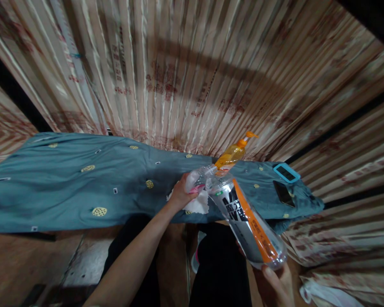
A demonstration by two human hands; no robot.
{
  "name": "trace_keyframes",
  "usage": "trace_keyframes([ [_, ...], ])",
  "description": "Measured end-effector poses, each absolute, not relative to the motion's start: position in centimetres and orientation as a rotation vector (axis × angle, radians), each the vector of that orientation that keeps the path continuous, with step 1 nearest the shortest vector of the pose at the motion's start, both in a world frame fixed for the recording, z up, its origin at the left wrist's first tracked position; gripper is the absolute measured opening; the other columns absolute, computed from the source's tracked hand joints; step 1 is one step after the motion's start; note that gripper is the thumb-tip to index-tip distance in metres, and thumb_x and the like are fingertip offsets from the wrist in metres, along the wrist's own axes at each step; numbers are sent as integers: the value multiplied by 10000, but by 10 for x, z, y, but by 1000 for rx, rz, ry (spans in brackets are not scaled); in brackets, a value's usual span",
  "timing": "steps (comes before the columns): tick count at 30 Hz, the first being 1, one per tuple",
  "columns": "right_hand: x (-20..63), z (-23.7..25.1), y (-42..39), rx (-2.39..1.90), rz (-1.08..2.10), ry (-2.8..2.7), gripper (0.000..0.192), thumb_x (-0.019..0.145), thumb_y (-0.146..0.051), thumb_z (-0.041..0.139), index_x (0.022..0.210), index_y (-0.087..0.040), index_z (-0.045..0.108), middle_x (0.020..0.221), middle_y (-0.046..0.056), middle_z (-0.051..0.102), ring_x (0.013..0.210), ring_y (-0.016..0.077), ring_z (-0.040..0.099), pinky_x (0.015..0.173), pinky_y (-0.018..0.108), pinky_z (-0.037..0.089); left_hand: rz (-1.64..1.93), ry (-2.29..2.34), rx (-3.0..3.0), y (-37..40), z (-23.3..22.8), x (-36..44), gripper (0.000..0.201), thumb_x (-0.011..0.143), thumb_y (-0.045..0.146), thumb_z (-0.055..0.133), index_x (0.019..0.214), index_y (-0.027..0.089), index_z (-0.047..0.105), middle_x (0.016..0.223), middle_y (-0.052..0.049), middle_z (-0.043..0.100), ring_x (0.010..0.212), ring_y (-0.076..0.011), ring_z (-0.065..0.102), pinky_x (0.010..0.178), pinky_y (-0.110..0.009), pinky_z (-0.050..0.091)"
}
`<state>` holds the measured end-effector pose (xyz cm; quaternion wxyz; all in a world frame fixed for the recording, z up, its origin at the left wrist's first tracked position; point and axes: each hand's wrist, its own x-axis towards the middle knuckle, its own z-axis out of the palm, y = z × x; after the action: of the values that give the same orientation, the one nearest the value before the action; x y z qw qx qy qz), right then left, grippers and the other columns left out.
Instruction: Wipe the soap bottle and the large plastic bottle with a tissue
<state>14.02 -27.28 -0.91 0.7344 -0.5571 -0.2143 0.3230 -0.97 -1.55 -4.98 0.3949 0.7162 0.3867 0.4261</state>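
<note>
A: What does each hand have?

B: The right hand [280,279] grips the base of a clear plastic bottle [246,217], which tilts up and away toward the left hand [182,192]. That left hand is closed around the bottle's neck together with a white cloth [200,204], fingers pinched at the pink ring under the cap.

A: How will the bottle handle?

B: Light, I'd judge; it looks empty or nearly so. Thin clear plastic, so it should dent under a hard squeeze and feel slick where the wrapper is glossy. The neck and the ribbed base are the stiffest parts, and those are exactly where the hands sit. The cloth is soft and limp and adds grip.

A: Any writing?

B: The wrapper has an orange stripe and bold black characters on white, but they are too blurred to read. The boards behind carry red print, also unreadable.

A: What else is close?

B: Just beyond the left hand, an orange pump bottle [233,154] stands on the blue sheet [83,183]. Farther out past the right hand lie a dark phone [283,193] and a blue-cased one [286,172].
</note>
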Motion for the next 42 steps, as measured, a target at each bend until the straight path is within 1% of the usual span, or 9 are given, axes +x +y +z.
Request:
trace_keyframes([
  [7, 150, -20, -277, -1343, 654, -466, 803, 595, -414, 847, 1306, -222, 527, 1261, 66, 667, 1023, 249, 662, 924, 352, 491, 1033, 985, 1788, -16, -51, -9, 601, 626, 183, 754, 1177, 217, 517, 1119, -36, 689, 1023, -258, 669, 912, -368, 522],
  [11, 147, -15, -275, -1396, 600, -460, 794, 583, -441, 845, 1281, -206, 547, 1272, 94, 654, 1089, 299, 636, 981, 432, 455, 996, 998, 1771, -16, -49, -10, 604, 635, 192, 754, 1189, 208, 514, 1139, -41, 686, 1042, -257, 663, 920, -361, 516],
  [18, 136, -3, -268, -1319, 614, -437, 895, 583, -421, 855, 1377, -233, 489, 1211, 122, 690, 888, 306, 711, 784, 432, 570, 974, 1036, 1767, -17, -48, -10, 610, 639, 217, 761, 1197, 205, 515, 1118, -39, 689, 1029, -258, 665, 907, -368, 516],
  [22, 137, -3, -271, -1376, 588, -476, 853, 654, -458, 804, 1399, -232, 456, 1222, 119, 672, 958, 293, 683, 826, 446, 554, 970, 1039, 1766, -18, -45, -10, 597, 642, 203, 760, 1189, 207, 521, 1105, -37, 695, 1013, -253, 672, 899, -355, 516],
  [27, 138, -2, -273, -1328, 631, -474, 720, 692, -438, 777, 1335, -243, 521, 1042, 78, 721, 784, 268, 702, 809, 503, 552, 976, 1044, 1798, -18, -43, -10, 602, 638, 191, 771, 1185, 219, 523, 1126, -32, 691, 1038, -249, 667, 908, -341, 511],
  [29, 137, -1, -273, -1327, 644, -472, 732, 685, -447, 787, 1338, -255, 518, 1029, 70, 724, 804, 268, 703, 814, 493, 551, 963, 1063, 1798, -18, -43, -10, 607, 641, 192, 771, 1193, 215, 518, 1125, -39, 691, 1034, -254, 668, 907, -346, 511],
  [34, 135, 5, -273, -1356, 645, -516, 791, 663, -450, 806, 1368, -269, 496, 1194, 101, 676, 943, 274, 677, 824, 440, 529, 953, 1070, 1792, -19, -41, -10, 621, 639, 172, 771, 1198, 203, 502, 1142, -56, 686, 1049, -261, 664, 916, -350, 506],
  [38, 132, 9, -271, -1369, 640, -472, 733, 667, -421, 812, 1330, -281, 533, 1181, 81, 673, 953, 248, 654, 821, 410, 526, 958, 1068, 1785, -20, -41, -10, 616, 633, 177, 775, 1187, 208, 508, 1138, -55, 687, 1048, -269, 664, 916, -358, 509],
  [42, 132, 10, -269, -1380, 623, -448, 774, 652, -431, 820, 1347, -274, 516, 1160, 70, 664, 905, 230, 647, 791, 389, 533, 962, 1063, 1781, -20, -43, -9, 643, 636, 179, 776, 1211, 199, 490, 1160, -71, 677, 1067, -271, 654, 935, -367, 502],
])
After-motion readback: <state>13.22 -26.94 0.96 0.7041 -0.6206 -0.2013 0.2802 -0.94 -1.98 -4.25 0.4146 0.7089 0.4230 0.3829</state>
